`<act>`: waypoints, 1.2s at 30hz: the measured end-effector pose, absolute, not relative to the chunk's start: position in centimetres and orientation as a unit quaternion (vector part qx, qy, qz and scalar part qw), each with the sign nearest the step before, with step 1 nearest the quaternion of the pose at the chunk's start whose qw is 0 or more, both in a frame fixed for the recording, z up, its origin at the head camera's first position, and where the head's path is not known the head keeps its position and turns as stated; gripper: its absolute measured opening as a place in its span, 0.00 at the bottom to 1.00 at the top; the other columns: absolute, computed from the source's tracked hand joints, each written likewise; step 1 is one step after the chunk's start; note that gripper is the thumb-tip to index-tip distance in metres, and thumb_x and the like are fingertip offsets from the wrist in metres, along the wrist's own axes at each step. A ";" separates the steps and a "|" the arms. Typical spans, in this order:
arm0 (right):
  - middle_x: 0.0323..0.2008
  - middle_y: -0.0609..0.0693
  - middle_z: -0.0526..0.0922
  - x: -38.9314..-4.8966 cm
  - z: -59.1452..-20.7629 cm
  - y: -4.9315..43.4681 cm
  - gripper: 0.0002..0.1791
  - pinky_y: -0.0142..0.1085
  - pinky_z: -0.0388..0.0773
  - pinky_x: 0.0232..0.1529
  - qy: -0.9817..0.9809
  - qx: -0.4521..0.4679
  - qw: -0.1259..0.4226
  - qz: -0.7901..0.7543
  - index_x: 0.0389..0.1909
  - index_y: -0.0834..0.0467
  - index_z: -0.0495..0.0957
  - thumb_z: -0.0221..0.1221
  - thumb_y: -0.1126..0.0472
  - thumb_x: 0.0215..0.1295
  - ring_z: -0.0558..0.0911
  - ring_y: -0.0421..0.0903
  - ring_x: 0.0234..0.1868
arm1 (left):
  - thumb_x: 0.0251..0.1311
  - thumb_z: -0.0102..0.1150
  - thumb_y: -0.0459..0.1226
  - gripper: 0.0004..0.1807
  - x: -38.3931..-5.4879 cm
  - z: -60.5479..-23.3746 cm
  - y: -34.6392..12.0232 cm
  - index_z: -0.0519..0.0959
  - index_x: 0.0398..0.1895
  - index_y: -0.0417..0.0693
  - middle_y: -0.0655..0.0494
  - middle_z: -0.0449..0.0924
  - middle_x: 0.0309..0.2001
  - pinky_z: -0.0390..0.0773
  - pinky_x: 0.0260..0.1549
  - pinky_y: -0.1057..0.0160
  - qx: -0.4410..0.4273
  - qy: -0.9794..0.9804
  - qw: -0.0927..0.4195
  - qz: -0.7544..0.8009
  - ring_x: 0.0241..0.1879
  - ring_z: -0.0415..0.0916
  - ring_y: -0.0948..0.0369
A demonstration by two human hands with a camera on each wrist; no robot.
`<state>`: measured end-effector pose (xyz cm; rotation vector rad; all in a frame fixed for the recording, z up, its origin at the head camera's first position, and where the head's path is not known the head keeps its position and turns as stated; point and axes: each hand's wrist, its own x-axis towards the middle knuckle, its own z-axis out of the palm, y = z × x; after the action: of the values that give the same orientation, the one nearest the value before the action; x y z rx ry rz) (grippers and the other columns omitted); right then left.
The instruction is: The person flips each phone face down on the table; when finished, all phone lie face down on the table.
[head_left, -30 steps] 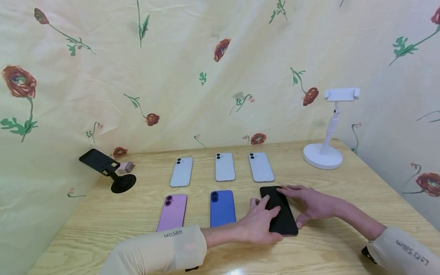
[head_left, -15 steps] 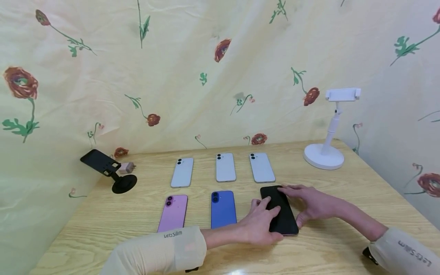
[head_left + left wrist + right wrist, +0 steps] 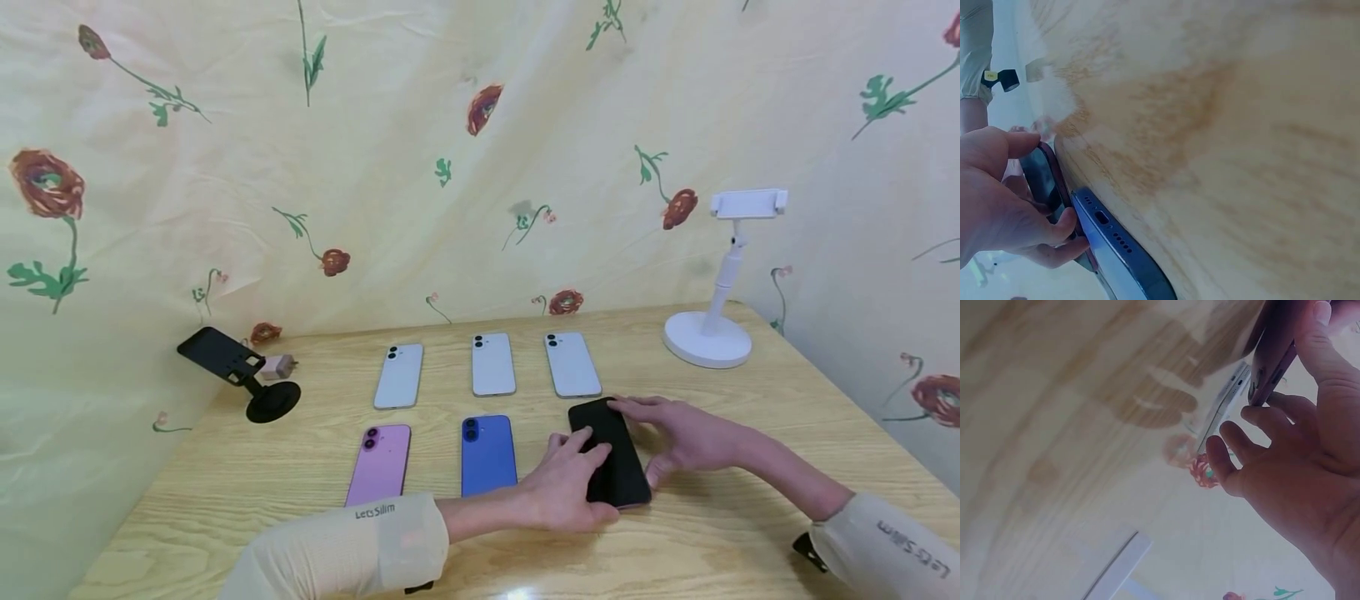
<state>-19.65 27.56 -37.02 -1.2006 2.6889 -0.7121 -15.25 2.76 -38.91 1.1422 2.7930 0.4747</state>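
A dark smartphone (image 3: 621, 479) faces screen up in the head view, with a thin purplish edge in the right wrist view. My left hand (image 3: 562, 492) grips it from the left, thumb at its near edge and fingers over the screen. On the other side my right hand (image 3: 690, 437) holds it by the far corner and the right edge. In the right wrist view the phone (image 3: 1277, 353) is tilted, its camera end at my fingertips. A blue phone (image 3: 487, 454) lies left of it, partly behind my left forearm. Farther left is a pink phone (image 3: 381, 462).
White phones (image 3: 491, 364) lie back up in a row behind. A white phone stand (image 3: 705, 342) occupies the back right of the wooden table (image 3: 187, 533). At the left are a black phone stand (image 3: 272, 402) and a small charger plug (image 3: 277, 367). A flowered cloth hangs behind.
The dark phone has risen slightly at its far end and near edge, with my right fingers moving up along with it. My left hand has hardly moved.
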 end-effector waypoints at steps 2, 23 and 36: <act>0.66 0.73 0.66 -19.6 -36.9 27.6 0.59 0.67 0.67 0.52 0.883 -0.400 0.052 -0.240 0.71 0.68 0.63 0.74 0.41 0.41 0.66 0.74 0.62 | 0.62 0.67 0.52 0.39 -15.3 -38.9 2.7 0.69 0.72 0.45 0.46 0.62 0.72 0.66 0.59 0.61 0.380 0.912 0.037 0.152 0.69 0.59 0.53; 0.65 0.67 0.71 -19.9 -36.1 26.7 0.56 0.60 0.71 0.54 0.873 -0.424 -0.007 -0.239 0.72 0.69 0.62 0.73 0.44 0.47 0.73 0.66 0.61 | 0.64 0.65 0.50 0.44 -15.2 -39.0 2.1 0.60 0.75 0.38 0.46 0.58 0.74 0.62 0.66 0.54 0.383 0.905 0.035 0.182 0.73 0.55 0.55; 0.65 0.66 0.71 -19.8 -35.4 25.3 0.58 0.52 0.72 0.58 0.874 -0.406 0.011 -0.267 0.74 0.69 0.59 0.73 0.42 0.49 0.72 0.63 0.63 | 0.60 0.71 0.44 0.54 -15.3 -39.2 1.4 0.47 0.79 0.39 0.40 0.61 0.72 0.71 0.57 0.63 0.388 0.875 0.031 0.288 0.65 0.68 0.52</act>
<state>-19.82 25.27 -35.42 -1.2662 2.7257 -0.8335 -15.35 1.44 -39.21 1.1953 2.6966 0.8872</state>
